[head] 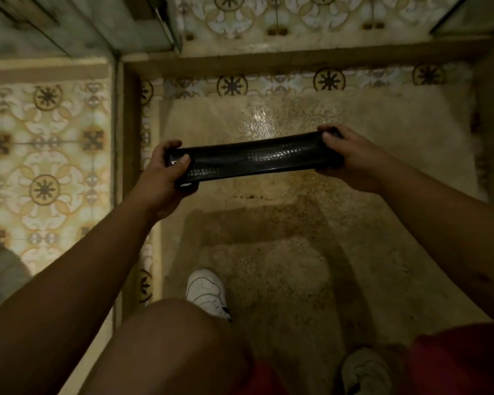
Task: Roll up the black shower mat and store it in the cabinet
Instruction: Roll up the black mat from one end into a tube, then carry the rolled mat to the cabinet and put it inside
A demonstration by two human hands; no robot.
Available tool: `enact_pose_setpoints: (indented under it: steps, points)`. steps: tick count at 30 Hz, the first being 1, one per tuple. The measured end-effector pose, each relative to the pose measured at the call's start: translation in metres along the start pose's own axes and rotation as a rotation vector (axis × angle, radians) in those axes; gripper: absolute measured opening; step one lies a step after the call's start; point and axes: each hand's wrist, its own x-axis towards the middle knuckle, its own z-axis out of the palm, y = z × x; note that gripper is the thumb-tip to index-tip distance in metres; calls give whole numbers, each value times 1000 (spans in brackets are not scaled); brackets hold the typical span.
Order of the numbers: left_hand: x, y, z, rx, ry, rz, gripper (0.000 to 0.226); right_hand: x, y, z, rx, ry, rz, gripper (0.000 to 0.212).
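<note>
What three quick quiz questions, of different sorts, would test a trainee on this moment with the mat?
1. True or false: the black shower mat lies flat on the floor.
2. Which hand grips which end of the mat?
3. Multiple choice: the shoe beside the raised knee is A) white, B) black, C) red.

Key:
1. False; it is rolled up and held in the air.
2. The left hand grips the left end, the right hand the right end.
3. A, the white shoe.

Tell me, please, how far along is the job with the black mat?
Rolling looks done: the black shower mat is a tight roll. In hand: the left hand and right hand grip its two ends above the shower floor. Left: storing it; no cabinet is in view.
</note>
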Motion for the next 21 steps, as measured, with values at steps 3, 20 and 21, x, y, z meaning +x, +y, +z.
enact_pose_setpoints:
  steps: [3,20,21]
  points:
    - [-46,53,6,-39,-13,-25,28,-59,-46,11,18,33,-29,42]
    - [-340,422,29,-77,-158,-33,72,-383,-372,112,-51,66,-55,67]
    - [-351,438,29,-59,-168,-19,72,-397,-385,116,-53,72,-71,65]
